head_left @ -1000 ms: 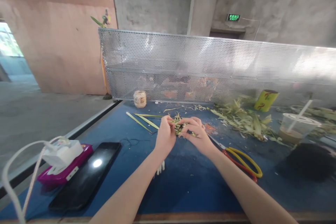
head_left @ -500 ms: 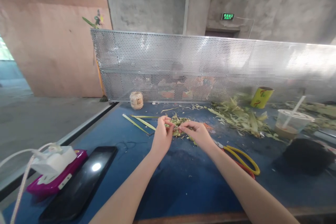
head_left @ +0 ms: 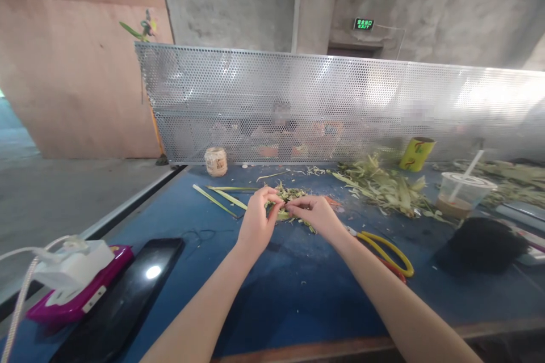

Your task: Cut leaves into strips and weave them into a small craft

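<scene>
Fingers pinched, my left hand (head_left: 259,218) is at the middle of the blue table (head_left: 272,306), almost touching my right hand (head_left: 317,214). The right fingertips are pinched too, and whatever lies between either set of fingers is too small to make out. Around and behind the fingertips spreads a heap of shredded pale green plant scraps (head_left: 293,195). Several long green leaf strips (head_left: 219,202) lie left of my left hand. Beside my right wrist rest scissors with yellow and red handles (head_left: 385,250), their blades partly hidden by the wrist.
A larger pile of dry husks (head_left: 387,190) lies at the back right, near a yellow can (head_left: 417,154). A plastic cup with a straw (head_left: 462,193) and a black object (head_left: 481,244) are at right. At left are a phone (head_left: 123,300) and a purple power strip (head_left: 80,309). Perforated metal panel (head_left: 251,91) behind.
The view has shifted slightly, so most things appear a little further left. Both hands stay close together over the scraps, with only small finger movements.
</scene>
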`<state>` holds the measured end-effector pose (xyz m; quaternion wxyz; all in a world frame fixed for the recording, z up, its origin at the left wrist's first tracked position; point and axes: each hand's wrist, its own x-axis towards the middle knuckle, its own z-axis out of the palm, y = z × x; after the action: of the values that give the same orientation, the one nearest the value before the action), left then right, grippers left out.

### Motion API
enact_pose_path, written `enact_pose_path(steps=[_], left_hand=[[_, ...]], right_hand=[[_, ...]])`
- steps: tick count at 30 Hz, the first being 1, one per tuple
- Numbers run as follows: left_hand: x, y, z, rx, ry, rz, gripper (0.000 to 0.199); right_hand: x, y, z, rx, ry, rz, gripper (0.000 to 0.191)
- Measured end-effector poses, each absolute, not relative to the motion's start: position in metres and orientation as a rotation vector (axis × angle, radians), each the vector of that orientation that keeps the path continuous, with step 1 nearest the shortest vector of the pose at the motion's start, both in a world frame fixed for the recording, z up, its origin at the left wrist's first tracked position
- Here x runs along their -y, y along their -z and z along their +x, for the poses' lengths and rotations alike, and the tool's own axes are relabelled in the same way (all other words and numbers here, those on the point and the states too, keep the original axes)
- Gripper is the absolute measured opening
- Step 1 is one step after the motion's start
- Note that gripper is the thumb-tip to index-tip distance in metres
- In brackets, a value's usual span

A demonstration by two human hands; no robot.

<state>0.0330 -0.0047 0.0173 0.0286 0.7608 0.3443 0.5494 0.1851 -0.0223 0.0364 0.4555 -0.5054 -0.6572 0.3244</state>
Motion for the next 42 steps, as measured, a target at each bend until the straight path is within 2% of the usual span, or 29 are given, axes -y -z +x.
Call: enact_pose_path(steps=[15,20,26,42], left_hand=[[0.008,-0.020,0.032,-0.934,-1.554,2.307,0.008],[0.006,-0.024,0.034,-0.754,-1.490,1.850,0.053],[0.007,-0.027,0.034,-0.720,-1.365,1.679,0.080],[0.006,-0.024,0.036,-0.806,-1.403,1.636,0.072]], right_hand=[[0.021,-0.034,0.188,1.847,-0.745,-1.174,0.015],[0.023,-0.037,0.188,1.839,-0.743,-1.160,0.019],[0.021,-0.035,0.189,1.807,-0.802,-1.135,0.019],[0.018,-0.030,0.190,1.808,-0.802,-1.110,0.018]])
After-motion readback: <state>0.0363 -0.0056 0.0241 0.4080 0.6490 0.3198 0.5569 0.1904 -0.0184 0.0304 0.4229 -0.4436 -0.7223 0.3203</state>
